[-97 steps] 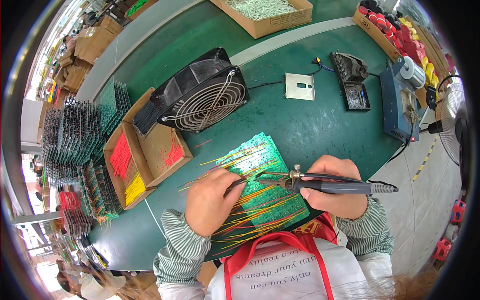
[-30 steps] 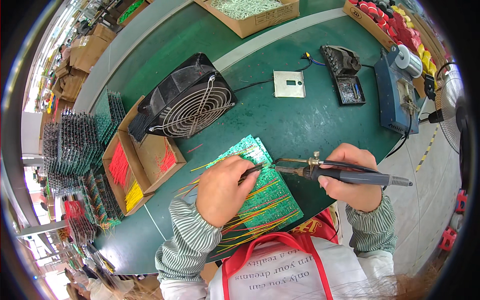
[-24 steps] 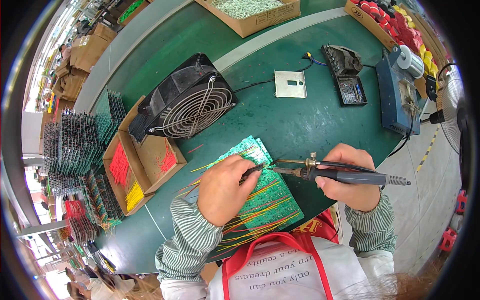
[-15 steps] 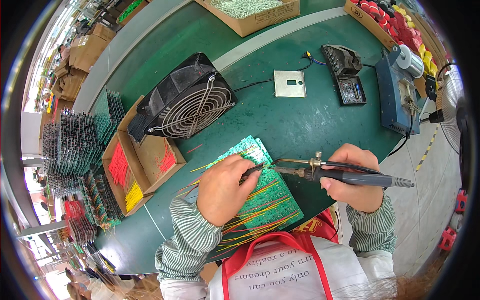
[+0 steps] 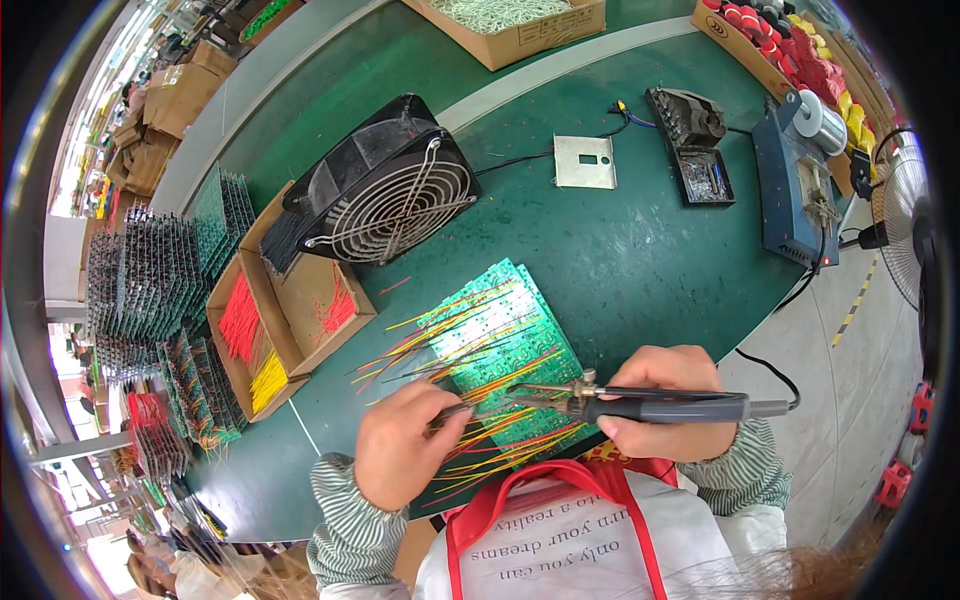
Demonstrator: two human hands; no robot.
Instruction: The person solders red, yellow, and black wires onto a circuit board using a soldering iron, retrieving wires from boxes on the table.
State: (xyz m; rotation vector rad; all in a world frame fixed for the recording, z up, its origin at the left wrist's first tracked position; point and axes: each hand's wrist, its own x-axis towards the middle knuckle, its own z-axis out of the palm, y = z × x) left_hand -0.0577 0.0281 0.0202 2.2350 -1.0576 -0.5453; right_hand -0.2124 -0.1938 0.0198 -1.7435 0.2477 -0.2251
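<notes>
A green circuit board [image 5: 505, 335] lies on the green table [image 5: 620, 260] in front of me, with several red, yellow and black wires fanning off its left and lower edges. My right hand [image 5: 668, 400] grips a dark soldering iron [image 5: 660, 405] whose tip points left over the board. My left hand [image 5: 405, 455] pinches a wire [image 5: 470, 410] at the board's lower left, close to the iron's tip.
A black fan with a wire grille [image 5: 385, 195] leans behind the board. Cardboard trays of red and yellow wires [image 5: 270, 320] sit to the left, beside stacks of circuit boards [image 5: 150, 290]. A blue soldering station [image 5: 795, 190], a metal plate [image 5: 585, 162] and an iron stand [image 5: 695, 135] stand at the back right.
Compared with the oldest frame, my right hand and the iron have shifted slightly right and up along the board. In the last second both hands barely move.
</notes>
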